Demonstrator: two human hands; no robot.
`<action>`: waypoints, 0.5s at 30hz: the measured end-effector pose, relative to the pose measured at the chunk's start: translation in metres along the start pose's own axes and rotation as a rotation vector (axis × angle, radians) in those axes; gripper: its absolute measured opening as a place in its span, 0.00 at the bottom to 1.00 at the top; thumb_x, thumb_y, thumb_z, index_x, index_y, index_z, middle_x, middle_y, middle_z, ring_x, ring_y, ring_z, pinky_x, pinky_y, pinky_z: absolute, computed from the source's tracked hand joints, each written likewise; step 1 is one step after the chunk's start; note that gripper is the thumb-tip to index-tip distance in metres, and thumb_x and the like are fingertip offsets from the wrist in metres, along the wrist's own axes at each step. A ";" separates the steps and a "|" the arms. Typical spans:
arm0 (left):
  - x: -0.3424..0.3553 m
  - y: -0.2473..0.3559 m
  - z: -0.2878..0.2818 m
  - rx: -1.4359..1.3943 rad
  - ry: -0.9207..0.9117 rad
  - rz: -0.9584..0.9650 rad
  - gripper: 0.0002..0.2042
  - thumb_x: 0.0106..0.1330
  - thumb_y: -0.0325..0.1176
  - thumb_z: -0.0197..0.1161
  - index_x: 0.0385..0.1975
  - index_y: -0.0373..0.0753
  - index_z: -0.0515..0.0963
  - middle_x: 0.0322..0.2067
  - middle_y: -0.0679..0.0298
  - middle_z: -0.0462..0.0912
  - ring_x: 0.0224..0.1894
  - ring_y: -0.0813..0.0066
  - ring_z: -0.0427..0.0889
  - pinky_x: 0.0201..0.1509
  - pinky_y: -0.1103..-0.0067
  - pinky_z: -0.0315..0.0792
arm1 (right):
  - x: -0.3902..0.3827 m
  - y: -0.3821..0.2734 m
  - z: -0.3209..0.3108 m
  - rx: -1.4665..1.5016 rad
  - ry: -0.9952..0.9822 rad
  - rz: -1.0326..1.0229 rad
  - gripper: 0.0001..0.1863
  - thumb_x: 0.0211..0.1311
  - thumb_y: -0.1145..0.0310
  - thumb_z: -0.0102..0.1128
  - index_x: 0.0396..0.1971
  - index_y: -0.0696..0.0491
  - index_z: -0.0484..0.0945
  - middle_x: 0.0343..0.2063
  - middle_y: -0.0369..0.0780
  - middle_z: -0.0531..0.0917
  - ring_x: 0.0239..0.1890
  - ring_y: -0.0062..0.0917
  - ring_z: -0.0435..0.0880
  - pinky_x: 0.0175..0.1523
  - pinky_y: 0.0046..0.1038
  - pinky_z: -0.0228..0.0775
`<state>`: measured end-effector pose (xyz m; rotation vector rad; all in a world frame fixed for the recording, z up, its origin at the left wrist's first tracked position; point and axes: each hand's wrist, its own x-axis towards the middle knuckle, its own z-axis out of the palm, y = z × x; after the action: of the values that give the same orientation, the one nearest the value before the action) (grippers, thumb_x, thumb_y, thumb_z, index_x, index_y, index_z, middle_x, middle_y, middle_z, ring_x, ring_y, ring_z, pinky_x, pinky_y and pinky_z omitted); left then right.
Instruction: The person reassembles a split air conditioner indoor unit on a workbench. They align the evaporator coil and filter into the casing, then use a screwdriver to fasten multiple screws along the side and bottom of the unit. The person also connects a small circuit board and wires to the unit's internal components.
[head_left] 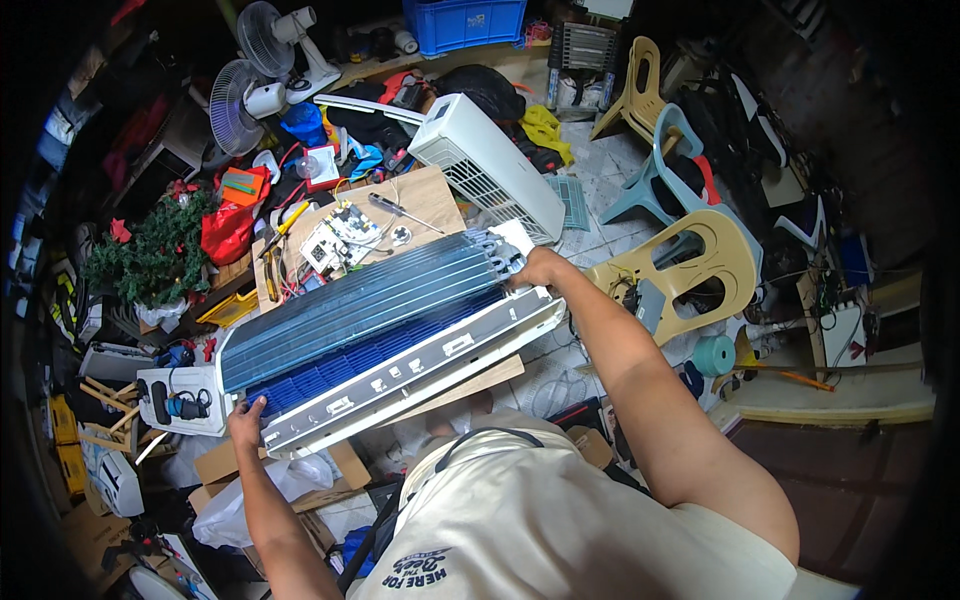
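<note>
An air conditioner indoor unit [415, 372] with its cover off lies tilted across a wooden tabletop [425, 190]. Its dark finned coil [350, 305] and a blue blower wheel [370, 352] are exposed. At the lower left corner, my left hand [246, 422] grips the end with the thumb on top. My right hand [540, 268] is closed around the upper right end, next to the coil's bent pipes; its fingertips are hidden. Beyond the unit lie a circuit board with wires [342, 238], a screwdriver [404, 212] and pliers [270, 274].
A white boxy appliance with a grille [510, 170] leans behind the table. Plastic chairs [735, 262] stand at the right. Two fans [240, 105], a small artificial tree [150, 245] and a blue crate [465, 25] crowd the far side. An open cardboard box [345, 465] sits near my left forearm.
</note>
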<state>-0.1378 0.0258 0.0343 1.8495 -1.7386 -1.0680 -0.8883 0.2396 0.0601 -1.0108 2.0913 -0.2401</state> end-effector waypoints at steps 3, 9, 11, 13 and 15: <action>0.002 0.004 -0.001 0.080 -0.045 -0.066 0.23 0.64 0.49 0.81 0.37 0.28 0.88 0.26 0.63 0.84 0.28 0.76 0.77 0.35 0.74 0.73 | 0.005 0.003 0.001 -0.013 -0.007 -0.007 0.44 0.39 0.40 0.90 0.35 0.72 0.86 0.34 0.54 0.90 0.33 0.40 0.89 0.42 0.40 0.83; 0.006 0.005 -0.001 0.121 -0.073 -0.132 0.25 0.62 0.46 0.82 0.44 0.24 0.88 0.33 0.57 0.90 0.32 0.73 0.84 0.38 0.74 0.77 | 0.004 0.003 0.001 0.033 -0.027 0.014 0.45 0.39 0.39 0.90 0.33 0.74 0.85 0.33 0.55 0.89 0.29 0.41 0.89 0.37 0.41 0.84; 0.006 0.005 0.001 0.086 -0.066 -0.155 0.27 0.62 0.44 0.82 0.47 0.22 0.87 0.37 0.55 0.91 0.33 0.71 0.85 0.40 0.74 0.78 | 0.001 0.000 -0.001 0.024 -0.057 0.066 0.44 0.40 0.41 0.90 0.33 0.74 0.85 0.33 0.58 0.89 0.26 0.41 0.89 0.31 0.42 0.84; 0.005 0.006 0.002 0.052 -0.069 -0.163 0.28 0.61 0.43 0.82 0.49 0.21 0.86 0.38 0.54 0.91 0.34 0.69 0.86 0.41 0.73 0.79 | -0.003 -0.004 -0.003 0.045 -0.068 0.069 0.44 0.41 0.41 0.90 0.34 0.74 0.85 0.30 0.59 0.88 0.24 0.42 0.89 0.29 0.42 0.83; 0.003 0.008 0.003 0.040 -0.070 -0.158 0.28 0.61 0.42 0.82 0.50 0.21 0.86 0.39 0.53 0.92 0.36 0.67 0.87 0.42 0.72 0.80 | -0.006 -0.009 -0.006 0.043 -0.081 0.080 0.45 0.41 0.41 0.89 0.35 0.74 0.85 0.29 0.59 0.88 0.24 0.43 0.89 0.28 0.43 0.83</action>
<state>-0.1452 0.0221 0.0377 2.0253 -1.6864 -1.1776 -0.8848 0.2374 0.0716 -0.8953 2.0397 -0.1995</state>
